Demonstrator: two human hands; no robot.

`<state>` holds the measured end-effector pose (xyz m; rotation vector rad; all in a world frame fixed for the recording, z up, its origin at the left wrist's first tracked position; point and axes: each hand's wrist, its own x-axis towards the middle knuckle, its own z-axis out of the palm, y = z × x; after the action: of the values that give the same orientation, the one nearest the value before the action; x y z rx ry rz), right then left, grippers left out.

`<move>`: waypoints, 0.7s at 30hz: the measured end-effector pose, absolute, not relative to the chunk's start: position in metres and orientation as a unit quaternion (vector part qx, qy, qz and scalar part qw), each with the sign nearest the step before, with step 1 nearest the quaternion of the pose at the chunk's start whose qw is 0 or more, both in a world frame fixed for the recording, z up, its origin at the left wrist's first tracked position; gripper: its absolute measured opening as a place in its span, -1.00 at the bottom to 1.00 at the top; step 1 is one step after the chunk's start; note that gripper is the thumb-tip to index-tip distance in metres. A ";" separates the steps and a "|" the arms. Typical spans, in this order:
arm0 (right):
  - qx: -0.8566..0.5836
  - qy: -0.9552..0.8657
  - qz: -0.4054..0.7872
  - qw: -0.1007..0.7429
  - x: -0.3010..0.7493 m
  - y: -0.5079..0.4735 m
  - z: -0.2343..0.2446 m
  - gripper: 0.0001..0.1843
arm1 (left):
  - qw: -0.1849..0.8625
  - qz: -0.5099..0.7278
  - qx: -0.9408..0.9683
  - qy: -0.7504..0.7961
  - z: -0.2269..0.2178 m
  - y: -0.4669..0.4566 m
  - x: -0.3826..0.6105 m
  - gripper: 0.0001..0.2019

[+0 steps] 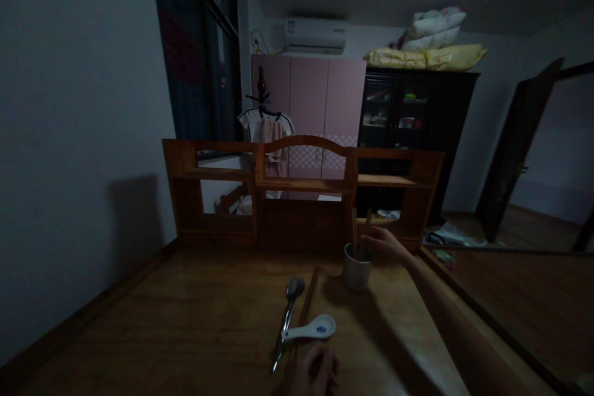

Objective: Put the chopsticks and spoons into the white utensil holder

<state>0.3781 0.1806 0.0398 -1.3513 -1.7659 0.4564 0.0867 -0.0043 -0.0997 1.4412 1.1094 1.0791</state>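
Observation:
My right hand (pixel 384 244) is at the rim of a pale cup (pixel 356 273), its fingers closed on a wooden chopstick (pixel 368 223) that leans in the cup. Another chopstick (pixel 355 226) stands beside it. At the bottom edge, my left hand (pixel 315 368) rests low over the table with curled fingers; whatever they may hold is hidden. Just beyond it lies a white ceramic spoon (pixel 320 327) with a blue mark, across metal spoons (pixel 291 297) and wooden chopsticks (pixel 310 297). The chopsticks' near ends run towards my left hand.
A wooden shelf unit (pixel 304 184) stands along the back of the wooden table (pixel 208 309). A wall (pixel 83 167) borders the left side. Beyond are a pink wardrobe (pixel 309 99), a dark cabinet (pixel 420 117) and, at the right, an open door (pixel 515 148).

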 end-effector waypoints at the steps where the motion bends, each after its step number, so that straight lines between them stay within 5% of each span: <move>1: -0.532 -0.709 0.194 0.420 0.377 0.179 0.039 -0.53 | 0.497 0.446 0.589 0.455 -0.102 -0.004 0.087 -0.40; 11: -0.532 -0.701 0.205 0.429 0.368 0.163 0.033 -0.40 | 0.511 0.409 0.603 0.457 -0.094 -0.007 0.083 -0.39; 18: -0.551 -0.610 0.009 0.569 0.357 0.129 0.059 -0.51 | 0.565 0.409 0.577 0.425 -0.051 -0.021 0.068 -0.32; 21: -0.536 -0.578 -0.058 0.612 0.326 0.099 0.075 -0.60 | 0.509 0.409 0.607 0.453 -0.014 -0.008 0.046 -0.35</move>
<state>0.3257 0.0991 0.0752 -1.2366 -1.3337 -0.1334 0.0461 -0.0080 -0.0138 1.4624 1.0918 0.9854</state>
